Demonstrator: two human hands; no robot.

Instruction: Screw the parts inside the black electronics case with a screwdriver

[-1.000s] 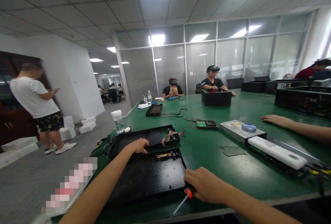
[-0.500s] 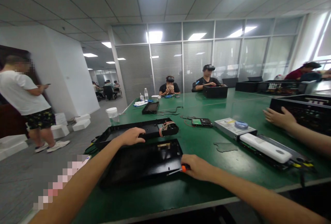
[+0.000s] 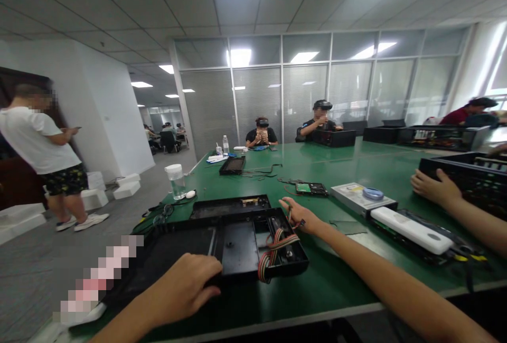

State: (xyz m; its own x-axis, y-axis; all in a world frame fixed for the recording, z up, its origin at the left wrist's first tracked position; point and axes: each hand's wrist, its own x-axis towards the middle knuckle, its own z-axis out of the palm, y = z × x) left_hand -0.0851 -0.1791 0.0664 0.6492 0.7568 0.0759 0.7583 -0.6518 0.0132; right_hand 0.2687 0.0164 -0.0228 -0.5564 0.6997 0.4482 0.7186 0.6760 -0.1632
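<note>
My left hand (image 3: 186, 285) grips the near long edge of a shallow black housing (image 3: 237, 240), fingers bent over its rim. Inside the housing's right end sit brackets and a striped ribbon cable (image 3: 279, 242), part of which hangs over the near edge. My right hand (image 3: 301, 213) is at the far right corner, its index finger stretched leftward and the other fingers curled. Thin coloured wire ends show by its palm; what it holds is hard to make out. Just behind lies a second black panel (image 3: 229, 205) with a brass-coloured strip.
To the right lie a silver drive box (image 3: 352, 198) with a blue lid, a long white device (image 3: 412, 229) and a small circuit board (image 3: 311, 188). A clear jar (image 3: 175, 180) stands at left. Another person's hand (image 3: 435, 189) touches a black case (image 3: 467, 182).
The cabled housing has come nearer, and the plain black panel now lies behind it. My left hand moved nearer, my right hand farther away. The orange-handled screwdriver no longer shows.
</note>
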